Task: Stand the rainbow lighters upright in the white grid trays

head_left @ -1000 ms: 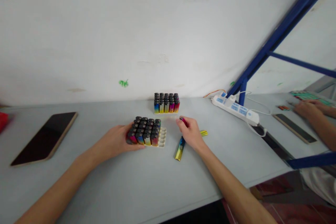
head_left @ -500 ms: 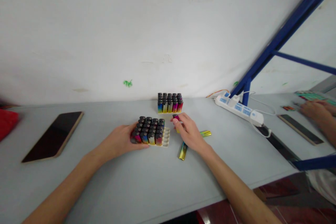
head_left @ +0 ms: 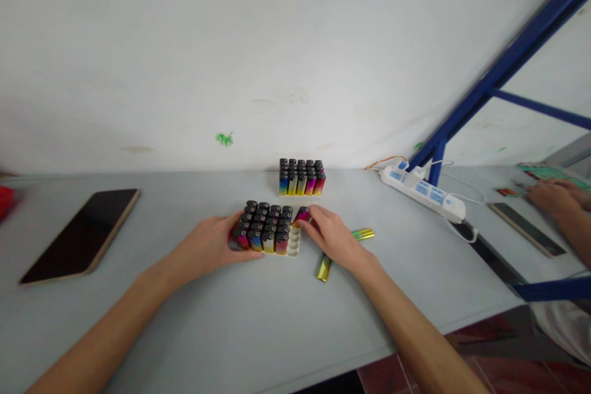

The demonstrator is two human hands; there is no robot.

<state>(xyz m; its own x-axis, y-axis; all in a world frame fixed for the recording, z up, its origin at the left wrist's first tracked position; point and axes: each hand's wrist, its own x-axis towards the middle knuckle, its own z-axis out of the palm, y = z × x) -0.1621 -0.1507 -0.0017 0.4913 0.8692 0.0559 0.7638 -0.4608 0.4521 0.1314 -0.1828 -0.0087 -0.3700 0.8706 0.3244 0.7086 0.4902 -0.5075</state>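
Observation:
My left hand [head_left: 220, 241] is closed around the left side of a white tray [head_left: 292, 247] packed with upright black-topped lighters [head_left: 261, 226]. The tray's right-hand column shows bare round slots. Between the fingers of my right hand [head_left: 333, 235] is a purple and yellow lighter [head_left: 303, 214], tilted, at the far end of that column. Whether its base is seated in a slot I cannot tell. Beside and partly under my right hand lie shiny gold and green lighters [head_left: 324, 268]; the hand hides part of them.
A second block of upright lighters [head_left: 301, 178] stands near the wall. A dark tablet-like slab [head_left: 83, 235] lies at left, a red object [head_left: 5, 202] beyond it. At right are a white power strip [head_left: 422, 191], a blue metal frame [head_left: 466, 111] and another person's hands [head_left: 556, 197].
My right hand has brought the purple lighter left and tilted it over the tray's far right end. My left hand keeps its hold on the tray. The camera view has shifted slightly.

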